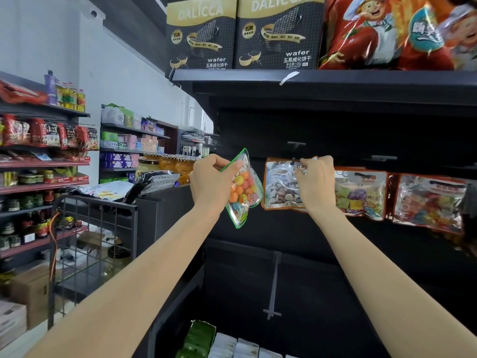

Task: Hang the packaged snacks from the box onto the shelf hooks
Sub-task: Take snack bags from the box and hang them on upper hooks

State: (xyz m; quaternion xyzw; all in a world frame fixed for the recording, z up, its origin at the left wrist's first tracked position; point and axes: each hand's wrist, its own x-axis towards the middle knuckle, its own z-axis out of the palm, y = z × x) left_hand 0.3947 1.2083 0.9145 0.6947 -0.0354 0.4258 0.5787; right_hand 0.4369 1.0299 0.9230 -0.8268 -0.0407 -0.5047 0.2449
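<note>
My left hand [210,180] grips the top corner of a green-edged clear snack bag [244,188] full of coloured round sweets, and the bag hangs tilted in front of the dark shelf. My right hand [316,182] pinches the top of an orange-edged bag [280,189] of mixed grey and brown sweets at the tip of a black hook [293,161]. Whether that bag's hole sits on the hook is hidden by my fingers. Two more orange-edged bags, one [360,195] beside my right hand and another [429,202] further right, hang on hooks.
An empty hook [296,144] sticks out above the bags, and a longer one [274,280] juts out lower down. Wafer boxes [240,34] and red snack bags [397,32] stand on the top shelf. Packets [222,342] lie at the bottom. A wire cart [95,233] stands at left.
</note>
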